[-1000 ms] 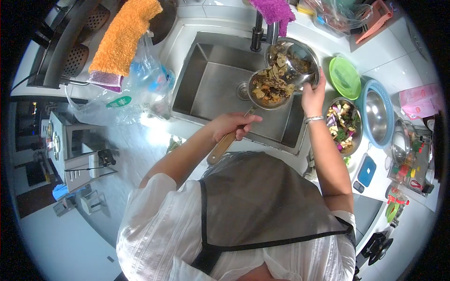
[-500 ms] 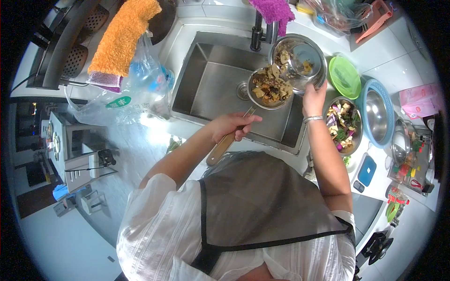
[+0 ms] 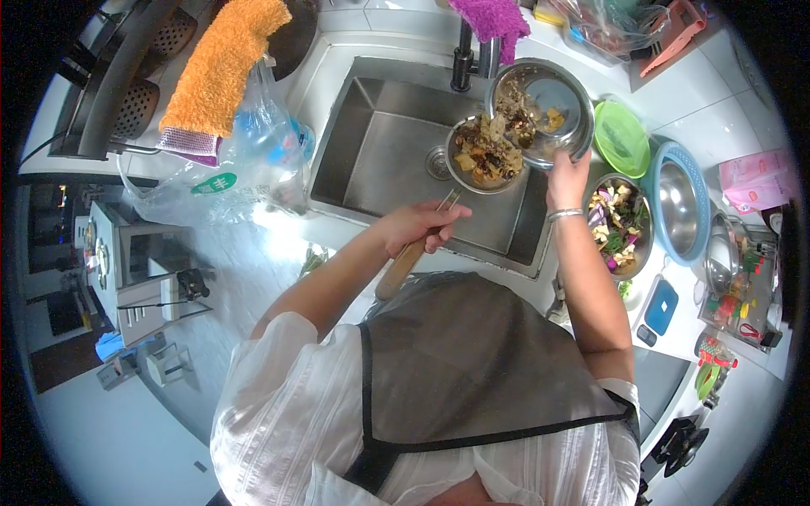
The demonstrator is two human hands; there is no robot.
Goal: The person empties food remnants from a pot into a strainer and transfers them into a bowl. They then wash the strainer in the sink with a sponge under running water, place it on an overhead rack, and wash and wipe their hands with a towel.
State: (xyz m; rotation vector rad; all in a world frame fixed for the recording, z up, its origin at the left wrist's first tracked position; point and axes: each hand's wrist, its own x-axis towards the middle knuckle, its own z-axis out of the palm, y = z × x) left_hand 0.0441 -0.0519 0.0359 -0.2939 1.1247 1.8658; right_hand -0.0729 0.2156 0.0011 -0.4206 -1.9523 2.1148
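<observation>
My left hand (image 3: pixel 418 228) is closed round the wooden handle of a strainer (image 3: pixel 403 268). Its round metal head is over the sink (image 3: pixel 384 139) and is heaped with brown and yellowish food pieces (image 3: pixel 488 156) that look like leaves and spices. With my right hand (image 3: pixel 568 181) I grip the near rim of a metal bowl (image 3: pixel 579 101). The bowl is tilted toward the strainer, its left edge right at the strainer's rim. More of the same pieces lie along that side of the bowl. The strainer's mesh is hidden under the food.
Right of the sink are a green basket (image 3: pixel 622 139), a bowl of chopped vegetables (image 3: pixel 643 253) and a blue-rimmed basin (image 3: pixel 699 202). A black faucet (image 3: pixel 461 67) with a purple cloth (image 3: pixel 498 25) stands behind. An orange towel (image 3: pixel 221 67) and a plastic bag (image 3: pixel 253 181) hang at left.
The bowl has shifted slightly to the right and tilted a little more, and the pieces in it have spread along its left side. The strainer has barely moved.
</observation>
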